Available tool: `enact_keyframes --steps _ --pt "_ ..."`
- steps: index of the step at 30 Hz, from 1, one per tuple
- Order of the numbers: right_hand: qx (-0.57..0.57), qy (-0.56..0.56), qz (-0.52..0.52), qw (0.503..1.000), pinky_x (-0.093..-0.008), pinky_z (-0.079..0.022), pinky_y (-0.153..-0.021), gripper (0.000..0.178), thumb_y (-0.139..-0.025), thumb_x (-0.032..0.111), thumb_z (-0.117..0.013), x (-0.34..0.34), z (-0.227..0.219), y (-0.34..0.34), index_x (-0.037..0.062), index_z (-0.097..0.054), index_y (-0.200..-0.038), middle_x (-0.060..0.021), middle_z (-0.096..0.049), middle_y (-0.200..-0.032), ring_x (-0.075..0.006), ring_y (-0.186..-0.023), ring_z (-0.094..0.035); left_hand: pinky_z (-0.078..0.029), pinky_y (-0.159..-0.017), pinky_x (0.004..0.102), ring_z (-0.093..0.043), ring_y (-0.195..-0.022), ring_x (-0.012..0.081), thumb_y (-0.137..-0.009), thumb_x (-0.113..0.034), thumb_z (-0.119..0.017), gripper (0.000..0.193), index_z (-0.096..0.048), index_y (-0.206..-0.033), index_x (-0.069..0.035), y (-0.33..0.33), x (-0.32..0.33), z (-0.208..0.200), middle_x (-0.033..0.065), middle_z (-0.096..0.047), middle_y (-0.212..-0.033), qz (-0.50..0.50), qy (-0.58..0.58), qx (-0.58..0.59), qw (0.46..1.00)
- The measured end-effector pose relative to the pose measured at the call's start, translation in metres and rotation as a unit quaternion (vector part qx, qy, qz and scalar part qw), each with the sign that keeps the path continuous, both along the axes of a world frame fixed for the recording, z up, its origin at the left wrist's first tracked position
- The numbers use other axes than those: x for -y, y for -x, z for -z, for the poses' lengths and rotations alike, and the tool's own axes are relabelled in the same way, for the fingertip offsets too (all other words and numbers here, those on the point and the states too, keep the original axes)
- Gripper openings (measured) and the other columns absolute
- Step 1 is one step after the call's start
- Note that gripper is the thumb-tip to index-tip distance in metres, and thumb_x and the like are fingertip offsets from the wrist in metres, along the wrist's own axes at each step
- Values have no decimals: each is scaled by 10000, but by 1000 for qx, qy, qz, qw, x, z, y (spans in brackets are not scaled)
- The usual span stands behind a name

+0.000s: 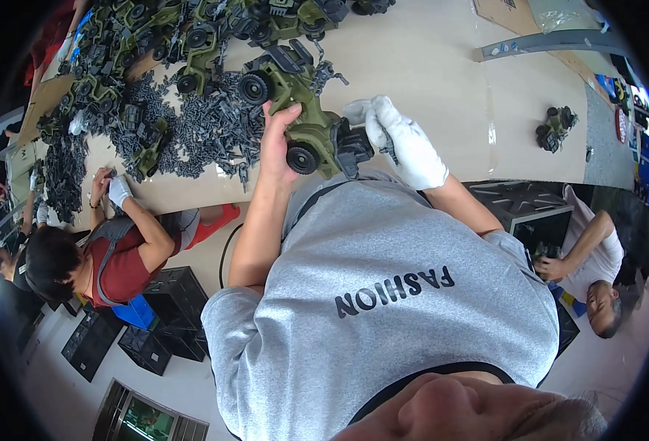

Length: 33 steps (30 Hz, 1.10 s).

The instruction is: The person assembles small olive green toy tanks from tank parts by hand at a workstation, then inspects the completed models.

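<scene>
Bare fingers of the left hand [279, 138] curl around the side of an olive-green plastic toy truck [311, 110], with the thumb pressed on top. The right hand [407, 147] wears a soft white cloth glove with wrinkles, and it is bent closed around a small, bumpy, dark grey plastic piece [388, 150] that pokes out below the fingers. Its fingertips are close to the truck, but I cannot tell if they touch it. The truck is up in front of the grey cloth shirt [391, 242], near the edge of the smooth tan table [435, 59]. It has fat, round black wheels [302, 158] with bumpy edges, and a blocky dark grey part [355, 151] at one end. The left palm is hidden behind the truck. On the table to the left lies a spread of tiny, knobbly dark grey plastic bits [210, 125], too mixed up to tell one from another. Behind them is a big heap of green and black toy trucks [199, 40], cut off at the top. Another small green and black toy truck [557, 128] sits alone far to the right. A shiny, see-through strip of tape [492, 132] is stuck flat on the table.
</scene>
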State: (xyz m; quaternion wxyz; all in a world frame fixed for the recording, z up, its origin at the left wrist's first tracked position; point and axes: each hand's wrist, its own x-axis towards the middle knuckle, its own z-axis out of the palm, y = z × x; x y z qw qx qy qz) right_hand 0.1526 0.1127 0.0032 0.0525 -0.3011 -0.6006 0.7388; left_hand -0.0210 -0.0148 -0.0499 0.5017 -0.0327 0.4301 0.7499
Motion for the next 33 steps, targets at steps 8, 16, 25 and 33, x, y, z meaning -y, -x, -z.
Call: enact_keyframes --steps 8,16,25,33 --pt "-81 -75 29 993 -360 -379 -1015 651 -1045 562 -225 19 7 -13 32 -533 -824 -113 -582 -1098 -193 -1093 -497 -562 -780 362 -626 -947 202 -877 -97 -596 371 -433 -1207 -144 -20 7 -16 72 -567 -1103 2 -23 65 998" --pt "-183 -93 16 979 -357 -368 -1059 563 -1061 482 -283 21 31 -17 13 -494 -1290 -168 -501 -1374 -230 -1220 -502 -570 -810 383 -623 -1002 231 -885 -71 -568 483 -411 -1339 -126 -33 6 -56 100 -559 -1180 -5 -37 -73 997" --pt "-2 349 25 937 -389 -450 -1007 726 -1025 593 -268 17 -30 -4 14 -418 -1435 -140 -585 -1300 -224 -1148 -585 -503 -920 354 -579 -1091 215 -876 -76 -592 539 -394 -1377 -74 -42 18 -74 96 -538 -1251 -14 14 -172 985" --pt "-46 274 141 950 -329 -446 -979 573 -1038 469 -383 29 -19 -5 14 -489 -1370 -107 -603 -1242 -185 -1131 -568 -448 -1012 346 -575 -1156 201 -833 28 -670 527 -441 -1307 -15 -49 32 -90 113 -577 -1240 36 54 -224 973"
